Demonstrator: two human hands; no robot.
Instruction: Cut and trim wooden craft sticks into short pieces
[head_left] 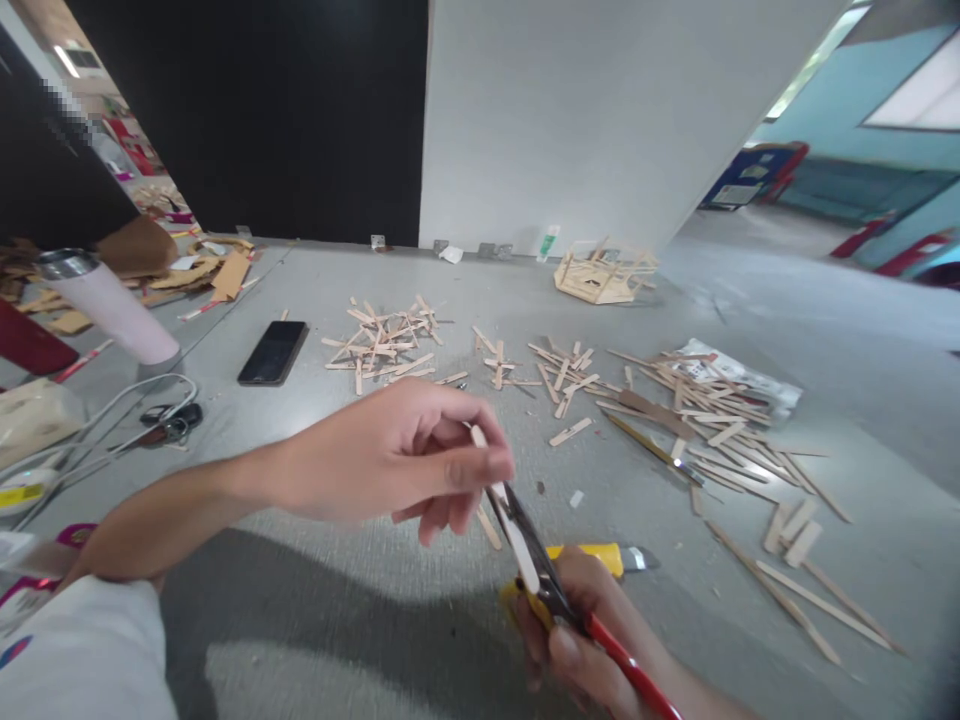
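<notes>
My left hand (405, 450) is closed, pinching the upper end of a small wooden craft stick (519, 545) between thumb and fingers. The stick slants down along the dark metal jaws of red-handled snips (626, 660), which my right hand (589, 625) grips. Whether the jaws touch the stick's edge or only pass behind it, I cannot tell. Just beyond my right hand lies a yellow utility knife (607, 557), partly hidden by the fingers. A loose stick (489, 527) rests on the grey floor below my left hand.
Cut stick pieces (386, 340) lie scattered ahead, with a larger heap (720, 420) and a pencil-like tool (652, 445) at right. A stick-built frame (604, 272) stands near the white panel. A phone (274, 353), pink bottle (120, 310) and cable (112, 425) are at left.
</notes>
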